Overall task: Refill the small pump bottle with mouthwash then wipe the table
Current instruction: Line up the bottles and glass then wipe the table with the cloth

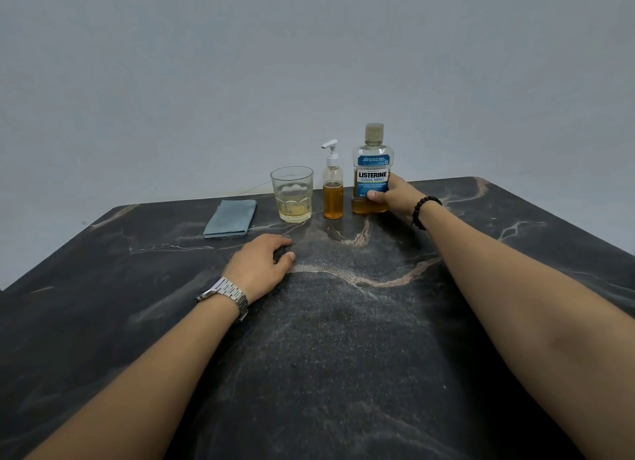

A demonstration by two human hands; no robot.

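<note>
The mouthwash bottle (372, 164) stands capped and upright at the table's far edge, with a blue label and a little amber liquid at its bottom. My right hand (391, 195) is wrapped around its lower right side. Just left of it stands the small pump bottle (333, 191), about half full of amber liquid, with its white pump fitted. My left hand (261, 263) rests on the dark table (343, 339) nearer to me, fingers curled loosely, holding nothing. A folded blue-grey cloth (231, 218) lies flat at the far left.
A clear glass tumbler (292, 194) with a little pale liquid stands between the cloth and the pump bottle. A plain grey wall rises right behind the table's far edge. The table's left and right edges slant away from me.
</note>
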